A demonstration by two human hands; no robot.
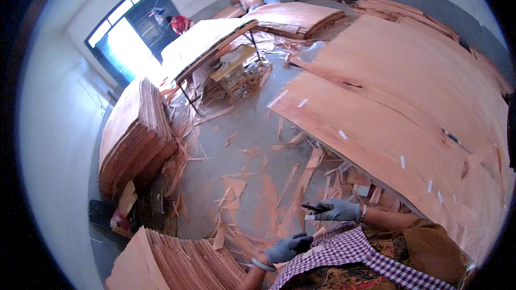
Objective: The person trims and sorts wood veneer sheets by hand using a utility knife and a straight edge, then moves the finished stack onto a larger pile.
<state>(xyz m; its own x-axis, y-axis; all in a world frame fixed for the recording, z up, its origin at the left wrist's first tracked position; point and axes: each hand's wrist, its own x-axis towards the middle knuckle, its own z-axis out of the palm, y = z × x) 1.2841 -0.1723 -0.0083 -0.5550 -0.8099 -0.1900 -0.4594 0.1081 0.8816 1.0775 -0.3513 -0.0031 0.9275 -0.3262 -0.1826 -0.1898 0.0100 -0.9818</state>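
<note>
My right hand (339, 210), in a grey glove, is closed around a slim dark tool (310, 207), its kind too small to make out. A short white strip (310, 217) shows just below that tool, by the fingertips. Lower and to the left, my left hand (288, 248) wears a grey glove with dark fingertips. Its fingers are curled together in front of the checked apron (338, 252); what they hold, if anything, is hidden. To the right lies a wide table-high spread of reddish wood veneer sheets (376, 113), with several white strips and a slim black tool (454, 139) on top.
Veneer stacks stand at the lower left (199, 263), along the left wall (134, 145) and at the back (301, 16). A sheet-covered table (204, 40) stands farther off. Scraps (234, 190) litter the grey floor. A person in red (180, 24) is near the doorway.
</note>
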